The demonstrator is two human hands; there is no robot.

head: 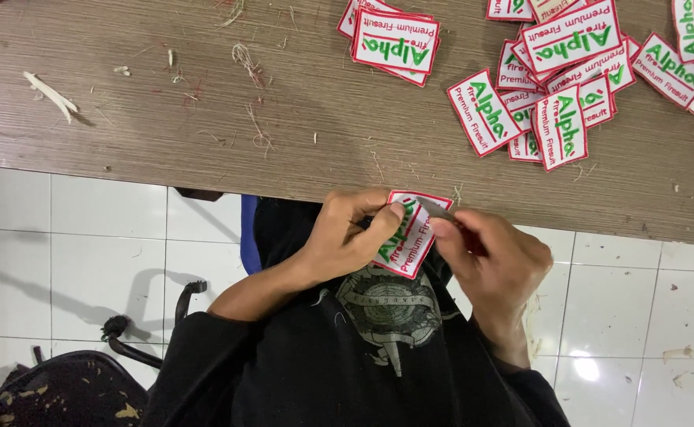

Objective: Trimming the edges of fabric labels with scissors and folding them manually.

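While the left hand (347,233) pinches an embroidered patch (410,236) with red border just below the wooden table (205,111) edge, the right hand (489,257) grips small scissors (440,210) — blades touching the patch's top edge.

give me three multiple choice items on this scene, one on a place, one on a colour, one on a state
1. Where does the neat stack of patches lie?
A. on the wooden table
B. on the tiled floor
C. on the chair

2. What colour is the border of the held patch?
A. blue
B. red
C. yellow

3. How is the left hand?
A. flat on the table
B. open and empty
C. pinching the patch

Answers:
1 A, the stack rests on the brown tabletop.
2 B, a red edge rings the white patch.
3 C, thumb and fingers grip it while the right hand works at its edge.
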